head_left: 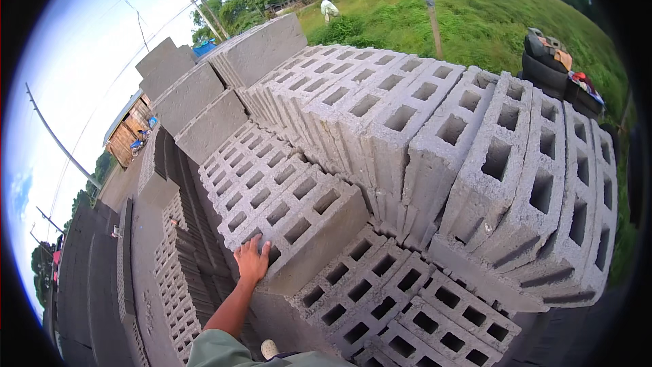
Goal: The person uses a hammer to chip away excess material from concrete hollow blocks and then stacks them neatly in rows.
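Observation:
My left hand (252, 258) rests on the top left end of a grey hollow concrete block (309, 241), the nearest in a row of blocks standing with their holes up. Its fingers are spread and lie flat near the rim of a hole. The forearm comes from a green sleeve (219, 350) at the lower edge. My right hand is out of the picture. Just right of that row, a lower layer of hollow blocks (390, 299) lies close to my body. The pale tip of what looks like a shoe (269, 348) shows at the bottom.
A higher stack of hollow blocks (380, 95) rises on the right. Solid-faced blocks (261, 47) stand at the far end. Lower block rows (178, 272) line the left. Beyond are grass (489, 13), a wooden post (433, 27), dark tyres (543, 71) and a shed (129, 129).

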{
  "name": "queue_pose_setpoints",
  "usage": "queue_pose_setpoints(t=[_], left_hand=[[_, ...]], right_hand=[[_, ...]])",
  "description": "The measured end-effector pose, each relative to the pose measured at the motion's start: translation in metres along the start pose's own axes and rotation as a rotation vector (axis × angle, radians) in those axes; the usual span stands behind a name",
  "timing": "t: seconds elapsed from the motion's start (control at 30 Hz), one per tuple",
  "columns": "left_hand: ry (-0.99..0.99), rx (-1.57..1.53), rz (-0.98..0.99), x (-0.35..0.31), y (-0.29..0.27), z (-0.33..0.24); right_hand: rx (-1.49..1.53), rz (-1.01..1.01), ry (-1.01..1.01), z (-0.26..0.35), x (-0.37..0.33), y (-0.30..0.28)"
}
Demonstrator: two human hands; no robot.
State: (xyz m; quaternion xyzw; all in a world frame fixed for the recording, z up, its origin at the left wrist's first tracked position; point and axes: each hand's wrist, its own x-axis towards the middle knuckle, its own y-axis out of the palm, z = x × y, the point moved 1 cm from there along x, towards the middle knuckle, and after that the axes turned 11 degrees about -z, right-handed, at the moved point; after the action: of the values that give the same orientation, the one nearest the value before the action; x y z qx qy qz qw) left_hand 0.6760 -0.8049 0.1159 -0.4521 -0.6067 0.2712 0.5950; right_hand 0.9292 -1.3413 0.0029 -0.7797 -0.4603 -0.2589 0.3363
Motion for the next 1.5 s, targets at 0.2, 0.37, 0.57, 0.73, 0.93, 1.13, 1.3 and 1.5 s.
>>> queue_pose_setpoints(t=[0.2,0.37,0.57,0.73,0.93,1.13,1.3,1.5], left_hand=[[0.032,-0.017,-0.060,0.004,0.000,-0.004],[0.032,-0.204,-0.194,-0.001,-0.001,0.019],[0.005,-1.013,-0.294,-0.029,-0.042,0.051],[0.268,-1.218,0.056,-0.165,-0.096,0.142],[-0.037,-1.265,0.722,-0.258,-0.085,0.252],[0.280,-0.843,0.026,-0.214,-0.143,0.319],[0.214,-0.688,-0.099,-0.226,-0.134,0.370],[-0.199,-0.396,-0.011,-0.252,-0.067,0.445]], right_hand=[[-0.184,-0.049,-0.069,0.023,-0.073,0.012],[0.209,-0.068,0.084,0.018,-0.061,-0.005],[0.273,-0.146,0.059,0.017,-0.141,0.035],[0.263,-0.232,0.161,0.047,-0.108,-0.061],[2.338,1.977,0.625,0.166,-0.059,-0.380],[2.302,3.358,0.111,0.211,-0.043,-0.612],[2.106,3.557,-0.025,0.223,-0.028,-0.635],[2.286,2.812,-0.250,0.257,0.035,-0.658]])
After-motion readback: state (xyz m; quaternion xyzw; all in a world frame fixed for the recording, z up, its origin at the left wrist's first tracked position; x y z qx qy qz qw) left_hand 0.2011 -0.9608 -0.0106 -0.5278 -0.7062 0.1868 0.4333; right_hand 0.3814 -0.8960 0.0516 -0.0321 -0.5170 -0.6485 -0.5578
